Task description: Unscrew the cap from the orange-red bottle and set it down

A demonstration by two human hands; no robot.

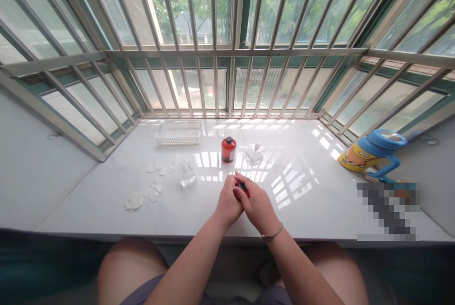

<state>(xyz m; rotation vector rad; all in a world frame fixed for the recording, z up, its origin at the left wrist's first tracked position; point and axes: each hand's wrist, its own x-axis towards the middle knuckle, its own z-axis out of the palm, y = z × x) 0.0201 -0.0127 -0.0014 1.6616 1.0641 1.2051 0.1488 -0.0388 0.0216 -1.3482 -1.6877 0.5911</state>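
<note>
My left hand (pixel 229 203) and my right hand (pixel 258 204) are closed together near the table's front edge. Between them is a small red bottle with a black cap (pixel 242 185), mostly covered by my fingers. Just beyond my hands a similar red bottle with a dark cap (pixel 228 150) stands upright on the table. To its right lies a small white object with a raised top (pixel 255 151), whose kind I cannot make out. A clear, transparent bottle or container (pixel 187 175) stands to the left of my hands.
Several thin white scraps (pixel 133 201) lie on the left of the glossy white table (pixel 88 200). A white plastic basket (pixel 177 134) stands at the back. A blue and yellow cartoon tumbler (pixel 373 151) is at right, behind a blurred-out patch (pixel 389 207). Metal window bars (pixel 227 52) enclose the back.
</note>
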